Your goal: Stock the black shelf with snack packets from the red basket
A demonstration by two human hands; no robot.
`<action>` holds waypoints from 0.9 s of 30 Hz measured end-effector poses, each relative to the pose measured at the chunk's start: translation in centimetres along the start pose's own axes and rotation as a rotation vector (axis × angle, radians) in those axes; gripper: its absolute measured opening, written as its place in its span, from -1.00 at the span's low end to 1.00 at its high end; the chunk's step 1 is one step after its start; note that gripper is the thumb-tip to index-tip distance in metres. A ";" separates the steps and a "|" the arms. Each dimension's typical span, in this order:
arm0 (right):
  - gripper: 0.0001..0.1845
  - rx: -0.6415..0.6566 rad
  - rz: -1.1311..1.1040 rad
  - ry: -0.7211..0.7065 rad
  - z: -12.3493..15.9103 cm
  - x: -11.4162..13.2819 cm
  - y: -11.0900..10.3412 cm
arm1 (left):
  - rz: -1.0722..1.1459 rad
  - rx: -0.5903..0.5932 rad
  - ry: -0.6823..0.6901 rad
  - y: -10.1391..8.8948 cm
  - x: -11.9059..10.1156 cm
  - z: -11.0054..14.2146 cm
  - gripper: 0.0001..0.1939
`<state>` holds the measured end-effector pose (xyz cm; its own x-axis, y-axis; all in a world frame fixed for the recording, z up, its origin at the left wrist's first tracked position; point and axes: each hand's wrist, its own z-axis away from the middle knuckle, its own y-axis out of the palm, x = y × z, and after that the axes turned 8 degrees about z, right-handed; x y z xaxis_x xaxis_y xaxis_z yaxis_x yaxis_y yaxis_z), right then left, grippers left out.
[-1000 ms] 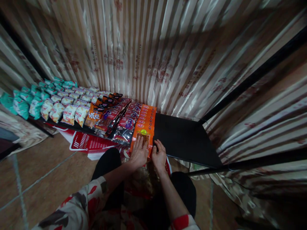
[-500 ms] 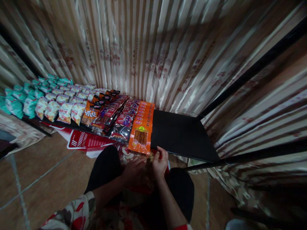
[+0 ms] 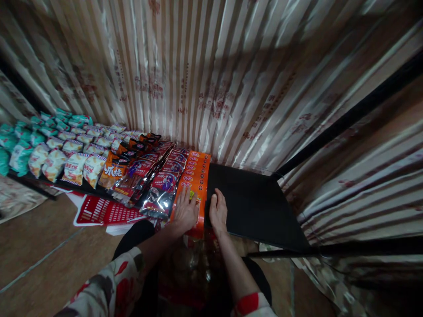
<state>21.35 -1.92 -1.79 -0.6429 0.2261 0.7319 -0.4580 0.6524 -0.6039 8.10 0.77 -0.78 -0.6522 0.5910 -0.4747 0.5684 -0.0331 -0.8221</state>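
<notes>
A column of orange snack packets lies on a low black shelf, at the right end of the rows of goods. My left hand rests flat on the nearest orange packet, fingers spread. My right hand lies flat on the shelf along that packet's right edge, fingers together and stretched out. Neither hand grips anything.
Left of the orange packets lie rows of dark red packets, orange-brown ones, white-yellow ones and teal ones. A red plastic basket sits on the floor below. A striped curtain hangs behind. A clear bag lies between my knees.
Both hands drew back toward my lap half a second ago. They have come forward again and now lie flat on and beside the front orange packet. The view shifted slightly.
</notes>
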 end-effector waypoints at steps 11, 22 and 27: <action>-0.35 0.109 -0.120 0.152 -2.8 -1.1 4.3 | -0.071 0.025 0.032 2.3 1.6 -0.7 -0.43; -0.31 0.126 -0.105 0.155 -2.5 0.3 4.7 | -0.088 0.082 0.021 2.2 1.6 -0.7 -0.46; -0.32 0.096 -0.128 0.137 -4.1 0.4 4.4 | -0.070 0.069 0.019 2.0 1.4 -0.8 -0.45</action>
<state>21.61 4.01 -2.86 -0.4893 0.2462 0.8366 -0.5912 0.6116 -0.5257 8.73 2.20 -2.88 -0.6795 0.6087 -0.4097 0.4849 -0.0465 -0.8733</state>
